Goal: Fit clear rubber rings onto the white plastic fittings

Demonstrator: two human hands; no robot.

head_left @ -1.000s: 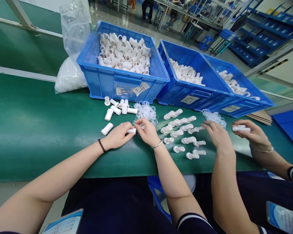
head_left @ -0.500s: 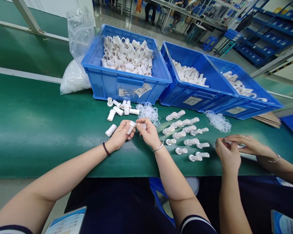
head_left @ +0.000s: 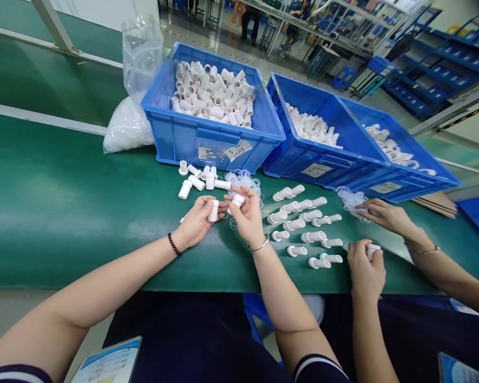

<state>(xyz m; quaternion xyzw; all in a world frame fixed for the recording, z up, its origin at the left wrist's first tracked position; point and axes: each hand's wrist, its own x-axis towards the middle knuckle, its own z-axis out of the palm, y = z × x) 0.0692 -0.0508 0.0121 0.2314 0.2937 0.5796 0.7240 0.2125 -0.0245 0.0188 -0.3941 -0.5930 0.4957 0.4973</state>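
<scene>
Between the thumb and fingers of my left hand is a white plastic pipe fitting, held upright. My right hand, close beside it, grips a second white fitting, which is tilted. Just behind my hands lies a pile of thin clear rings. Several loose white fittings are grouped to the left of the rings. Right of my right hand, several white fittings stand in loose rows on the green table.
Three blue bins of white parts line the back, with a clear plastic bag at their left. On the right, a co-worker's hand holds a white part while the other reaches to another ring pile.
My hands have moved slightly apart, and the fitting in my right hand now shows clearly. The co-worker's hands have separated, one moving to the far ring pile.
</scene>
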